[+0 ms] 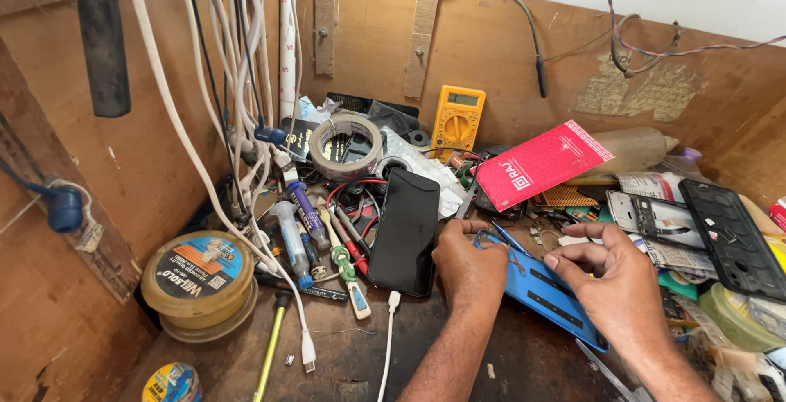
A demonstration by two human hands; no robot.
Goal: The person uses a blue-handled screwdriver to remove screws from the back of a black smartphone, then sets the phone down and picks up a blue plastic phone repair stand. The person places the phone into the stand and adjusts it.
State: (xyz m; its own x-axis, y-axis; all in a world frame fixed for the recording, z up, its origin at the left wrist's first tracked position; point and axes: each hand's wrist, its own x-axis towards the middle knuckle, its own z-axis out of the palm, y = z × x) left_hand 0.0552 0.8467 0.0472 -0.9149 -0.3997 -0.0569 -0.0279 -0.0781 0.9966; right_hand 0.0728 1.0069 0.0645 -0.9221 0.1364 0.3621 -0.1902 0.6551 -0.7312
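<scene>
The left hand (468, 264) rests knuckles-up on the table (442, 345), its grip curled and pressed together at the near end of a blue flat holder (544, 291); whether the fingertips actually pinch anything there I cannot tell. The right hand (610, 275) sits at about three o'clock from it, thumb and forefinger drawn together over the blue holder's upper edge, seemingly pinching something very small or thin that is too fine to make out.

A black phone (404, 230) lies face up just beside the left hand, at its nine o'clock, touching or nearly touching the knuckles. A white cable (388, 332) runs down from the phone's lower end toward six o'clock. Tweezers and screwdrivers (348, 259) crowd further out at nine o'clock, with a solder tin (199, 275) beyond them. At twelve o'clock stand a roll of tape (350, 146), a yellow meter (457, 122) and a red packet (542, 163). A black phone case (733, 234) lies at two o'clock from the right hand.

The risks, as I judge them: a tiny part slipping from the right hand would vanish into the clutter, and a nudge from the left hand could push the phone onto the metal tool tips and scratch its glass. The dangling cables overhead could also snag a lifted wrist.
</scene>
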